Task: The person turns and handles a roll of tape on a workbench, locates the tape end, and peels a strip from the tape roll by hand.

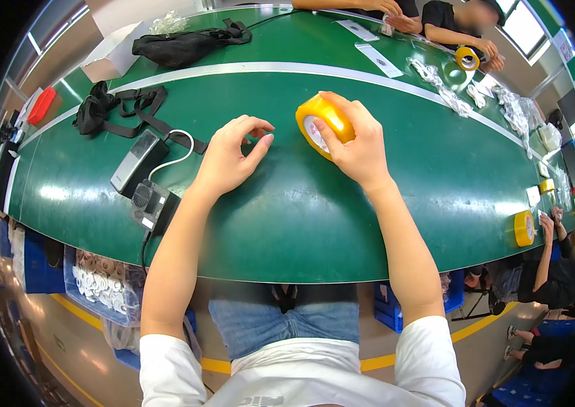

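A wide roll of yellow packing tape (309,114) is gripped in my right hand (358,146), the thumb on its side near the white core and the fingers over its outer face. The roll is tilted above the green table (287,224), and I cannot tell if its lower edge touches. To its left, my left hand (236,152) hangs over the table with curled fingers, thumb and fingertips apart and nothing between them. Left of that hand lie a grey power bank (139,161) with a white cable (189,139) and a black boxy device (154,205).
A black strap harness (114,112) and a black waist bag (182,47) lie at the back left, near a white box (114,53). Co-workers sit at the far side and right, with another tape roll (524,228) and bundled white cables (440,87). A bin (101,285) of white parts stands below.
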